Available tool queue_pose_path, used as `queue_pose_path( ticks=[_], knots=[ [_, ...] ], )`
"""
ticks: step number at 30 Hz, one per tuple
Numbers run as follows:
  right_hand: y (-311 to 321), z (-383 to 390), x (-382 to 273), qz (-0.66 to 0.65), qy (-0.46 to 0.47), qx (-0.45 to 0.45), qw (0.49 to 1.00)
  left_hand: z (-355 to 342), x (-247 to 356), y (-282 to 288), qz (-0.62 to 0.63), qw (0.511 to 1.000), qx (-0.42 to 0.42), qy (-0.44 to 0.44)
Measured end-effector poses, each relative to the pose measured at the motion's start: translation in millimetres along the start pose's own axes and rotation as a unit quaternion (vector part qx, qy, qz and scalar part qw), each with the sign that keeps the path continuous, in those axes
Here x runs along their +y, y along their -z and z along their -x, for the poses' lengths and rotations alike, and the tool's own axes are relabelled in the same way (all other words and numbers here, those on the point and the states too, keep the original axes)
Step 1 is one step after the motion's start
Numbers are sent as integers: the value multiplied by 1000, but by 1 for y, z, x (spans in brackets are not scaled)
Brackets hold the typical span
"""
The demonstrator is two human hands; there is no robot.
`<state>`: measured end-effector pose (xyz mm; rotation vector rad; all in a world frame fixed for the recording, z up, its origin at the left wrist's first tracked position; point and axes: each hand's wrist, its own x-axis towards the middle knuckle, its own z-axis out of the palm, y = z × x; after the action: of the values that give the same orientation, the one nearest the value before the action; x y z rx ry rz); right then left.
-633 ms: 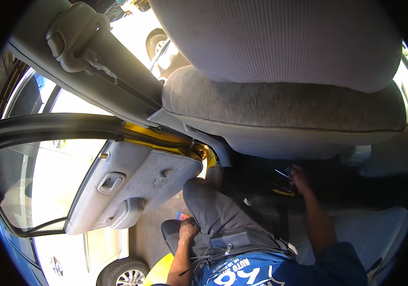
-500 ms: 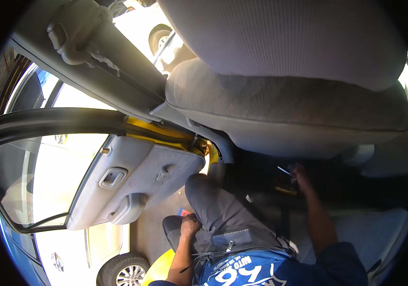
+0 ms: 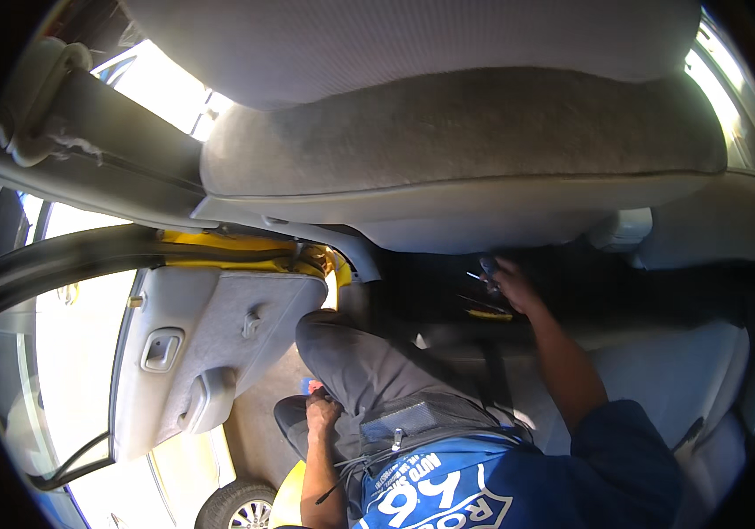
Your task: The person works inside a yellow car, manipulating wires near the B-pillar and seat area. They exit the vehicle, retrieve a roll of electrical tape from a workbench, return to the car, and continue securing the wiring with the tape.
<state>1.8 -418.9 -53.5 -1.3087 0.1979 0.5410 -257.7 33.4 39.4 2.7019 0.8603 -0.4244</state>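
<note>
My right hand point(image 3: 513, 286) reaches over the dark car floor below the front of the grey seat. Its fingers are closed round a dark tool with a thin pale shaft point(image 3: 486, 270); shade hides its exact kind. Just below that hand, a thin yellow tool point(image 3: 488, 314) lies on the floor. Beside my bent knee, my left hand point(image 3: 321, 411) is closed on a small red-and-blue object point(image 3: 310, 386), mostly covered by the fingers.
The large grey seat point(image 3: 448, 132) spans the far side. To the left stands the open car door point(image 3: 219, 331), with its handle and armrest. A light seat cushion point(image 3: 651, 388) lies near right. Outside the doorway is another vehicle's wheel point(image 3: 245, 510).
The whole view has shifted, so the seat, door and both hands appear farther left. My right hand stays close to the yellow tool, still holding the dark tool.
</note>
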Motion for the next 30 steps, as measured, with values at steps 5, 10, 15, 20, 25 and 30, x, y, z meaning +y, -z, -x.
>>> queue_pose_path(
  ticks=[5,10,15,20,25,30],
  knots=[
    [3,2,-1,29,30,-16,999,-2,-11,-6,-10,1000,-15,-6],
    [-2,5,-6,33,39,7,999,-6,-16,-9,-2,999,-34,10],
    [1,8,-6,4,23,70,997,-4,-11,-10,-13,1000,12,-20],
    [2,6,-10,27,20,107,994,1,-1,-2,32,999,-1,12],
    [1,4,-8,1,49,67,997,4,7,5,20,1000,5,11],
    [5,2,-5,34,56,64,996,5,6,6,24,999,-9,25]
  ],
)
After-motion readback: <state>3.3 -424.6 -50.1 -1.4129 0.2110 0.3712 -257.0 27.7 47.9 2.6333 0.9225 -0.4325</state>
